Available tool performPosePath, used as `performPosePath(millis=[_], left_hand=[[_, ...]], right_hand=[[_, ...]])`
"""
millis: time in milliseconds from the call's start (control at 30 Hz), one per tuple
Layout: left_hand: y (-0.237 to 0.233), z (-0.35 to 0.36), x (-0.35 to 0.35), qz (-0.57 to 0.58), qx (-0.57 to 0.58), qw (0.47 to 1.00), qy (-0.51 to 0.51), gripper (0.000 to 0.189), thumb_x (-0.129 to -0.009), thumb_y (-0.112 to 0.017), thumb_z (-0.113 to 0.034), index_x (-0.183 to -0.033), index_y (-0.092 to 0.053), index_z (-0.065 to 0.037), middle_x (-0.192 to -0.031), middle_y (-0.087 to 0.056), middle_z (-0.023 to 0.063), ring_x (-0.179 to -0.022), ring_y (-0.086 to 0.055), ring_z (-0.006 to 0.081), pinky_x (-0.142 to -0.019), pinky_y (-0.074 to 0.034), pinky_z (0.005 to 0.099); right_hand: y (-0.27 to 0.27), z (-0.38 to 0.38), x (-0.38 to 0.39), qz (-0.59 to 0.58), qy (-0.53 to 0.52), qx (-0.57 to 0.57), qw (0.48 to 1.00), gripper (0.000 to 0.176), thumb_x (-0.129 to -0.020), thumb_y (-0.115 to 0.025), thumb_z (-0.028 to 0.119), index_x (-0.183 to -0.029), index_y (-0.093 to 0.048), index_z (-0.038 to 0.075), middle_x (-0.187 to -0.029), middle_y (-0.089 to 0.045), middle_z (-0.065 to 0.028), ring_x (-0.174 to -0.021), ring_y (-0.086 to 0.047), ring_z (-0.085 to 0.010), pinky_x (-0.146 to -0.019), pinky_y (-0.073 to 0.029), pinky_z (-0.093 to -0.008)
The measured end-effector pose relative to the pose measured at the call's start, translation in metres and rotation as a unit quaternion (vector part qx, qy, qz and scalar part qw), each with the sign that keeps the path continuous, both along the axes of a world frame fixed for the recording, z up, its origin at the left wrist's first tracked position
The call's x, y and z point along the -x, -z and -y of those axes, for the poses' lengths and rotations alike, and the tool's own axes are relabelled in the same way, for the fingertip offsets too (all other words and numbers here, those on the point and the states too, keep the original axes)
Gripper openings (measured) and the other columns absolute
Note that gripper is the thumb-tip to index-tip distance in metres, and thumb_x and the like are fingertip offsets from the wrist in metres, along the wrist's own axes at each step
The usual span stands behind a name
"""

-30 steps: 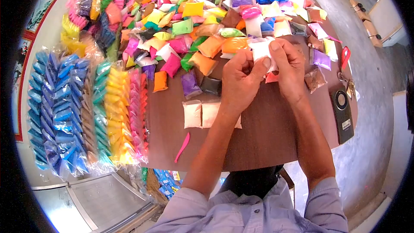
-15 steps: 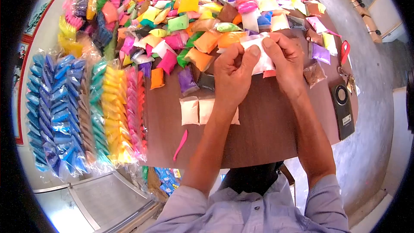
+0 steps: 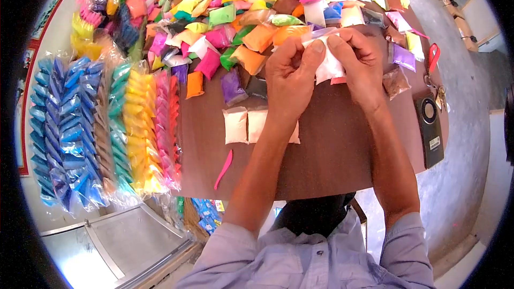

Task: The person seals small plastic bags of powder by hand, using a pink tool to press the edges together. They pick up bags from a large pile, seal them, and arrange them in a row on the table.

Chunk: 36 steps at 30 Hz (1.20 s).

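Observation:
A small white plastic packet [image 3: 330, 68] is pinched between my two hands above the table. My left hand [image 3: 293, 72] grips its upper left edge with thumb and curled fingers. On the upper right edge, my right hand [image 3: 357, 64] holds it the same way, thumbs close together. Below my left wrist lie pale peach packets [image 3: 235, 125] in a row, partly hidden by my forearm. A pink plastic knife-like tool [image 3: 224, 169] rests left of that forearm. Part of a reddish packet [image 3: 338, 81] shows under the white one.
A large heap of colourful packets [image 3: 219, 16] covers the far side of the brown table [image 3: 332, 144]. Clear sleeves of stacked packets [image 3: 80, 134] hang over the left edge. At the right edge are a dark phone-like device [image 3: 430, 131] and keys [image 3: 441, 96] with a red strap [image 3: 433, 58].
Both hands still hold the white packet, and its top edge has tilted slightly between the fingers. The whole view has shifted a little, moving the table contents upward.

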<state>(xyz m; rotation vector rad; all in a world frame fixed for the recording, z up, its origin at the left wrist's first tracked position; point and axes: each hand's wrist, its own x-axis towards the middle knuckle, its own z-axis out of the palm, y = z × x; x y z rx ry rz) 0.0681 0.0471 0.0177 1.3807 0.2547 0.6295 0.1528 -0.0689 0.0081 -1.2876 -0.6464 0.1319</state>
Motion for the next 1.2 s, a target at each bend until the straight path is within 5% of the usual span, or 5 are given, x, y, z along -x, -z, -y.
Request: performPosePath(millis=[133,567,867,1200], left_hand=[[-0.003,0.0,-0.001,0.002,-0.02,1.0,-0.006,0.029,-0.102,-0.074,-0.016,-0.081,-0.058,-0.006,-0.073,-0.051,-0.0089,-0.066,-0.041,-0.0007,-0.054,-0.03,0.0222],[0.007,-0.003,-0.002,0.009,-0.046,0.999,0.004,0.028,-0.1,-0.076,-0.02,-0.083,-0.062,-0.004,-0.073,-0.053,-0.0085,-0.067,-0.043,0.0005,-0.056,-0.031,0.0223],[-0.011,0.009,0.002,-0.024,-0.008,0.999,0.03,0.022,-0.102,-0.074,-0.02,-0.092,-0.069,-0.001,-0.076,-0.059,-0.0071,-0.069,-0.049,0.0011,-0.058,-0.038,0.0219],[-0.005,0.005,0.008,-0.064,-0.196,0.977,-0.055,0.039,-0.102,-0.073,-0.02,-0.074,-0.051,-0.004,-0.068,-0.044,-0.0063,-0.065,-0.039,0.0035,-0.054,-0.028,0.028]], right_hand=[[0.0,0.002,0.001,-0.079,-0.033,-0.017,0.996,0.017,-0.105,-0.068,0.018,-0.106,-0.077,0.004,-0.085,-0.069,0.006,-0.067,-0.056,0.0012,-0.048,-0.043,-0.0172],[-0.006,0.001,0.003,-0.037,-0.005,-0.02,0.999,0.018,-0.106,-0.068,0.019,-0.107,-0.078,0.004,-0.081,-0.069,0.0056,-0.061,-0.054,0.0018,-0.044,-0.041,-0.0185],[-0.001,0.001,-0.002,-0.044,0.0,-0.068,0.997,0.017,-0.106,-0.069,0.016,-0.106,-0.077,0.002,-0.084,-0.07,0.0053,-0.072,-0.057,0.0005,-0.058,-0.046,-0.0201],[0.004,-0.001,0.001,0.026,0.03,-0.055,0.998,0.014,-0.103,-0.072,0.014,-0.103,-0.075,0.0,-0.08,-0.065,0.0064,-0.071,-0.055,-0.0009,-0.059,-0.045,-0.0219]])
